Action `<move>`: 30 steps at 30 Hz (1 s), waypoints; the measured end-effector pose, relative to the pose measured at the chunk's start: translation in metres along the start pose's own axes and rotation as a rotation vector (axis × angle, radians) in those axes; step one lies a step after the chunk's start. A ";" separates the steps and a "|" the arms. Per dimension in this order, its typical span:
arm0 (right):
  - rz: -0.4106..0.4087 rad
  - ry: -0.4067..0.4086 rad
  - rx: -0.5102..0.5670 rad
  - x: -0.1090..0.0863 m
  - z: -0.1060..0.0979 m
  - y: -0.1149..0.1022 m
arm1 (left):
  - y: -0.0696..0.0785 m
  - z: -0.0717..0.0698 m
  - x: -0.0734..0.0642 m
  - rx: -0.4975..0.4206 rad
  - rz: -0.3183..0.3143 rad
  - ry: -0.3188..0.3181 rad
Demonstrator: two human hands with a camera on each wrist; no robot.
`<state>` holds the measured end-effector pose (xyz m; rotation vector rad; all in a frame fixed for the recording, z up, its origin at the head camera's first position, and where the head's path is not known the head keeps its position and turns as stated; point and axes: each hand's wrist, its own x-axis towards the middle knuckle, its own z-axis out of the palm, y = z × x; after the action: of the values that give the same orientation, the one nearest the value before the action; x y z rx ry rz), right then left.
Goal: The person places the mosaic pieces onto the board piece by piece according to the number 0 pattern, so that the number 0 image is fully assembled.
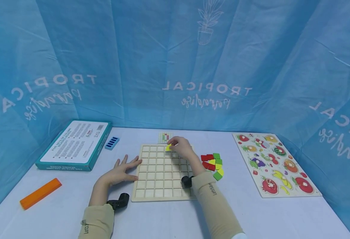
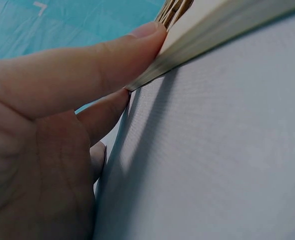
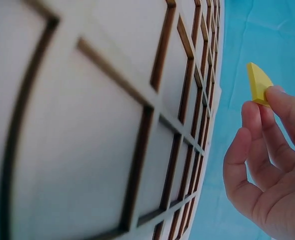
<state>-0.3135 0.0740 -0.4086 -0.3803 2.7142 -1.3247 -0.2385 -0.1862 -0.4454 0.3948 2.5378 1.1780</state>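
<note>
My right hand (image 1: 181, 147) pinches a small yellow block with one curved side (image 3: 258, 84) between thumb and fingertips, over the far edge of the wooden grid board (image 1: 163, 199). The board's square cells show pale wood. At the board's left edge, my left hand (image 1: 119, 173) lies with its fingers spread, thumb and fingertips touching the side of the board. To the right of the board lies a loose group of red blocks (image 1: 205, 158), green blocks (image 1: 218, 176) and yellow blocks (image 1: 212, 162). A small card with a coloured grid pattern (image 1: 165, 137) sits just beyond the board.
On the left are a teal box (image 1: 73, 142), a small blue case with dark bars (image 1: 112, 143) and an orange bar (image 1: 40, 194). A fruit puzzle board (image 1: 252, 156) lies at the right. A blue printed curtain (image 1: 151, 59) hangs behind the white table (image 1: 240, 212).
</note>
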 end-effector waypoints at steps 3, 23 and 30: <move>-0.033 -0.019 -0.006 0.000 0.003 -0.002 | 0.000 0.000 0.000 -0.006 -0.006 0.002; -0.040 -0.096 -0.085 0.004 0.019 -0.010 | 0.002 0.000 -0.001 -0.004 -0.002 -0.002; -0.036 -0.106 -0.125 0.007 0.022 -0.009 | 0.003 0.000 -0.002 -0.017 -0.005 -0.002</move>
<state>-0.3146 0.0498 -0.4149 -0.4976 2.7212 -1.1122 -0.2368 -0.1853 -0.4431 0.3848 2.5240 1.1966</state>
